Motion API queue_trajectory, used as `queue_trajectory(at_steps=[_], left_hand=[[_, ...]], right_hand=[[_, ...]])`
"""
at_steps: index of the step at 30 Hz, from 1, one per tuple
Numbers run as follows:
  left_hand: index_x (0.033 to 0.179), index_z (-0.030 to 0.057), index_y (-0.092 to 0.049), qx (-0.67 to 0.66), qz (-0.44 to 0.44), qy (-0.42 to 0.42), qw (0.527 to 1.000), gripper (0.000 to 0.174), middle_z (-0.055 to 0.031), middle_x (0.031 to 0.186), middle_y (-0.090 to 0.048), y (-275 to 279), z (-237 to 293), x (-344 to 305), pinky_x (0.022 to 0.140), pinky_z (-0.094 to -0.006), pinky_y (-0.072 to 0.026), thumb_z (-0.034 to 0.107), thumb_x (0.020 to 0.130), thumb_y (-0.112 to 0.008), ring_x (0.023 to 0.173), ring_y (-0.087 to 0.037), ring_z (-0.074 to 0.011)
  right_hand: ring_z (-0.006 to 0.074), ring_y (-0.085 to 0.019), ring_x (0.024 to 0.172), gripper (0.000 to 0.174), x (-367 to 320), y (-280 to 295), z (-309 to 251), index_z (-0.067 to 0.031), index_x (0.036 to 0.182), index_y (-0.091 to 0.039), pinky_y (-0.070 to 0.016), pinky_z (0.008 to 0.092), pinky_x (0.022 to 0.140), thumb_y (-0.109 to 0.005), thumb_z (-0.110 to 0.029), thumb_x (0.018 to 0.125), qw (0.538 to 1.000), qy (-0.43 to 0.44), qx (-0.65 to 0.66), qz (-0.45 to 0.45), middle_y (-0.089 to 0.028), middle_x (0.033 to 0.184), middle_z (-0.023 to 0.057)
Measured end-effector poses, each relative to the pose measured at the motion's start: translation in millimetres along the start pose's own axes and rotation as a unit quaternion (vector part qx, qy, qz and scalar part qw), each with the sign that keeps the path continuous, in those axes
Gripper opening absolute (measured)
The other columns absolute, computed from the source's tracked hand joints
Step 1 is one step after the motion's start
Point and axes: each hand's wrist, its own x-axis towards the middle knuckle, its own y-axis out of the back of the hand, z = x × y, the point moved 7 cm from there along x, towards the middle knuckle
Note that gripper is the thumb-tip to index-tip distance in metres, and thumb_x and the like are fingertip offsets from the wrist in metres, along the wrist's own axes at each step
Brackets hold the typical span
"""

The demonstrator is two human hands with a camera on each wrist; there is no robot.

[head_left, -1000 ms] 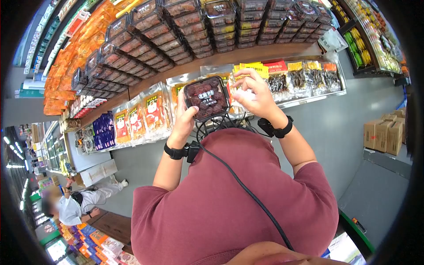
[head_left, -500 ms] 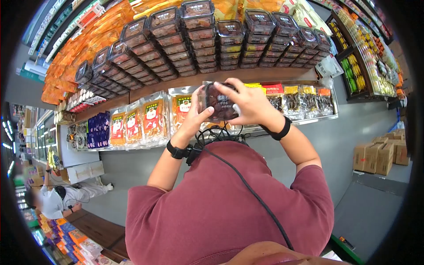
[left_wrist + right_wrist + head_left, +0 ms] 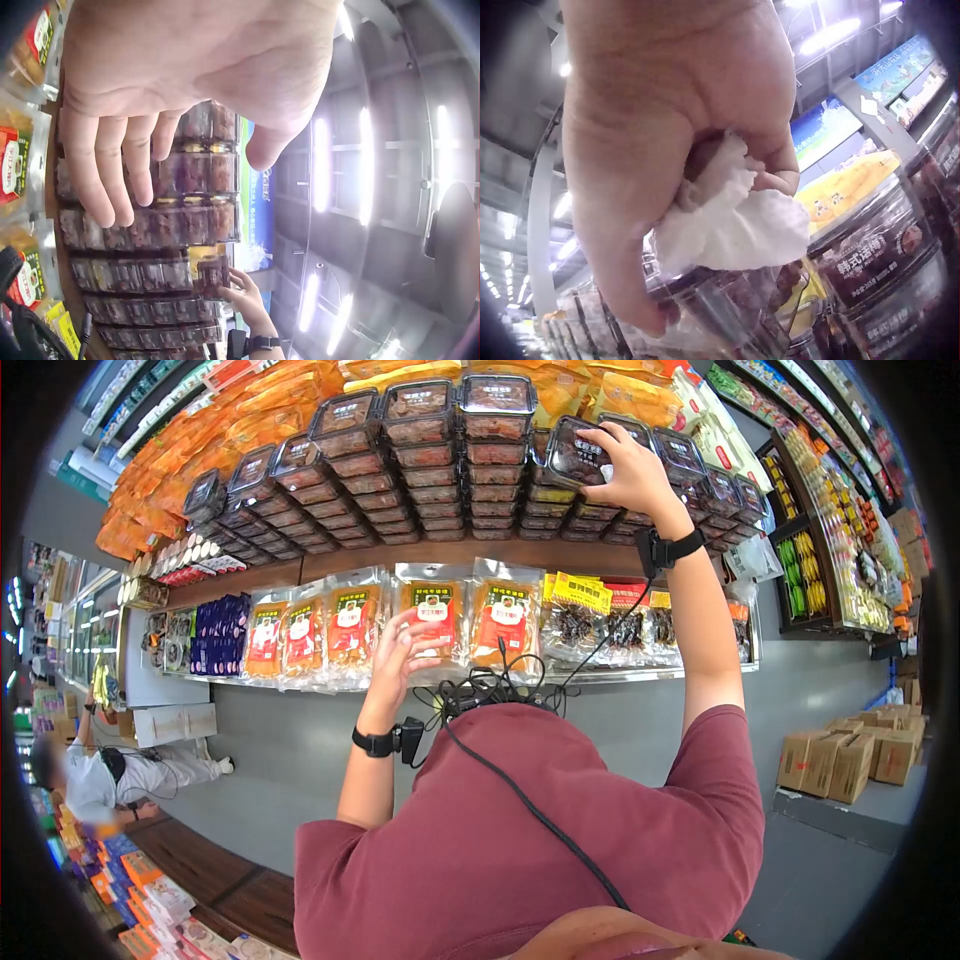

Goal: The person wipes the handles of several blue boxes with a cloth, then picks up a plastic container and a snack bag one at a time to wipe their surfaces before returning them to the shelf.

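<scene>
- Two hands are showing: the right hand (image 3: pixel 625 465) is gripping a clear box of dried fruit (image 3: pixel 572 455) on top of the stack of boxes (image 3: pixel 590 515) above the shelf (image 3: pixel 450 552), with a white tissue (image 3: pixel 727 217) wadded in the same grip.
- I am seeing the left hand (image 3: pixel 400 650) hanging open by the snack bags (image 3: pixel 430 615), holding nothing.
- I am judging that the tissue is thinning finger contact, so the box could slip or tip the stack.

The box (image 3: pixel 580 450) sits on top of a stack (image 3: pixel 572 505) at the right of the upper shelf (image 3: pixel 440 552), gripped by the right hand (image 3: pixel 625 465). Bags (image 3: pixel 350 625) stand in a row on the shelf below, behind the left hand (image 3: pixel 400 650). Cartons (image 3: pixel 850 760) lie far right.
</scene>
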Motion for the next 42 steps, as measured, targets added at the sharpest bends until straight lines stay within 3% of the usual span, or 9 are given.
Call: queue_trajectory(at_steps=[5,9,17,31,35,36,37,39,42], left_hand=[[0.146,0.0046,-0.037,0.011,0.071,0.022,0.997,0.056,-0.0204,0.134,-0.058,32.6,-9.5,-22.2,0.087,-0.0372,-0.0579,0.039,0.103,-0.050,0.114,-0.066,-0.0287],[0.145,0.0042,-0.039,0.011,0.087,0.035,0.996,0.055,-0.0206,0.133,-0.059,42.2,-13.1,-29.6,0.088,-0.0370,-0.0570,0.039,0.103,-0.050,0.113,-0.066,-0.0288],[0.141,0.0018,-0.042,-0.011,0.079,0.031,0.996,0.053,-0.0217,0.133,-0.060,55.9,-22.1,-31.4,0.089,-0.0380,-0.0572,0.037,0.103,-0.051,0.114,-0.066,-0.0290],[0.140,0.0025,-0.044,-0.002,0.066,0.039,0.997,0.049,-0.0202,0.133,-0.060,56.6,-21.1,-23.9,0.090,-0.0382,-0.0563,0.035,0.103,-0.049,0.115,-0.065,-0.0296],[0.139,0.0024,-0.045,0.007,0.071,0.035,0.997,0.050,-0.0205,0.133,-0.060,60.1,-19.2,-25.9,0.090,-0.0380,-0.0562,0.036,0.103,-0.050,0.115,-0.065,-0.0301],[0.139,0.0022,-0.045,0.008,0.076,0.034,0.997,0.051,-0.0207,0.133,-0.060,59.9,-20.2,-27.8,0.090,-0.0380,-0.0562,0.037,0.103,-0.051,0.115,-0.065,-0.0305],[0.139,0.0022,-0.045,0.009,0.068,0.038,0.997,0.051,-0.0207,0.133,-0.060,57.2,-22.0,-31.5,0.090,-0.0380,-0.0562,0.037,0.103,-0.051,0.115,-0.065,-0.0305],[0.138,0.0009,-0.046,-0.013,0.087,0.032,0.996,0.047,-0.0189,0.132,-0.061,57.8,-20.0,-36.4,0.090,-0.0371,-0.0560,0.033,0.104,-0.051,0.115,-0.066,-0.0291],[0.138,0.0006,-0.047,-0.003,0.089,0.041,0.995,0.046,-0.0196,0.132,-0.060,56.0,-21.6,-44.8,0.090,-0.0374,-0.0560,0.032,0.104,-0.050,0.115,-0.065,-0.0293]], right_hand=[[0.0366,-0.062,0.115,0.075,28.2,-12.1,2.9,-0.0228,0.133,-0.057,-0.0524,0.0449,0.095,-0.083,-0.033,0.063,0.999,0.023,0.015,-0.042,-0.054,0.138,0.0127],[0.0338,-0.062,0.113,0.071,47.1,-10.9,2.3,-0.0194,0.132,-0.057,-0.0517,0.0437,0.095,-0.081,-0.027,0.066,0.998,0.045,0.015,-0.040,-0.057,0.132,0.0101],[0.0316,-0.058,0.120,0.077,77.0,-33.1,26.1,-0.0160,0.133,-0.055,-0.0495,0.0413,0.100,-0.084,-0.016,0.061,0.989,0.023,0.018,-0.143,-0.057,0.132,0.0076],[0.0315,-0.052,0.129,0.080,85.0,-50.3,36.0,-0.0103,0.139,-0.054,-0.0432,0.0398,0.108,-0.084,-0.017,0.066,0.975,0.039,0.073,-0.208,-0.055,0.139,0.0138],[0.0279,-0.061,0.117,0.053,75.7,-7.3,57.7,-0.0083,0.128,-0.064,-0.0462,0.0359,0.101,-0.081,-0.026,0.081,0.987,0.068,0.147,0.002,-0.066,0.123,0.0122],[0.0226,-0.066,0.106,0.046,64.1,6.2,70.4,-0.0083,0.124,-0.067,-0.0488,0.0340,0.095,-0.079,-0.028,0.084,0.982,0.011,0.187,0.040,-0.071,0.111,0.0092],[0.0222,-0.070,0.098,0.041,52.8,16.5,89.6,-0.0061,0.120,-0.069,-0.0526,0.0332,0.088,-0.078,-0.028,0.086,0.981,-0.027,0.180,0.062,-0.074,0.103,0.0076],[0.0207,-0.070,0.094,0.037,21.7,34.2,121.0,-0.0058,0.116,-0.070,-0.0524,0.0334,0.085,-0.077,-0.027,0.086,0.980,-0.069,0.149,0.112,-0.075,0.099,0.0064],[0.0194,-0.069,0.093,0.034,-24.9,29.9,144.7,-0.0082,0.117,-0.069,-0.0516,0.0322,0.087,-0.075,-0.024,0.087,0.977,-0.141,0.125,0.099,-0.074,0.097,0.0063]])
